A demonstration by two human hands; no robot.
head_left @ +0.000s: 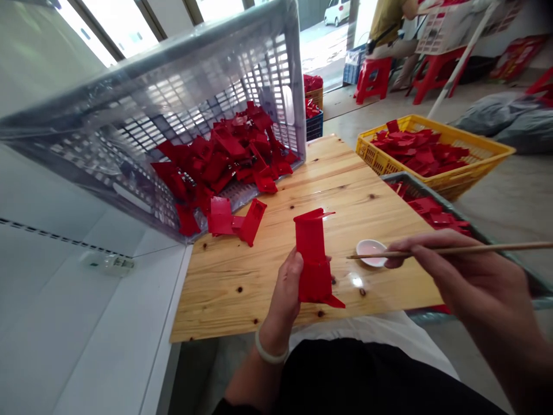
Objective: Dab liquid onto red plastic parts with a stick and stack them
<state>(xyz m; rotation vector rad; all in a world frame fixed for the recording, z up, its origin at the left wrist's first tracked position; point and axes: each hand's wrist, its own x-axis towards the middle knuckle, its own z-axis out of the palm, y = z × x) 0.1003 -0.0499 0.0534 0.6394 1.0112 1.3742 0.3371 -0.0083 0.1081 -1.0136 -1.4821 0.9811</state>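
Observation:
My left hand (285, 288) grips a red piece with flaps (313, 253), holding it upright over the wooden table; its fingers go behind the piece. Between the thumb and fingers of my right hand (458, 271) is a thin wooden brush (488, 248), held level. Its dark tip points left, a short way from the red piece and apart from it. Under the brush sits a small white dish (371, 251) with pale pinkish liquid. Another red piece (235, 222) lies folded on the table, in front of a tipped grey crate (285, 86) full of similar red pieces (233, 144).
The wooden tabletop (242, 276) meets a white surface (125, 323) on the left. A yellow crate (484, 153) and a grey bin (410, 181), both with red pieces, stand at the right. Farther back, a person (389, 26) sits on a red stool (374, 78).

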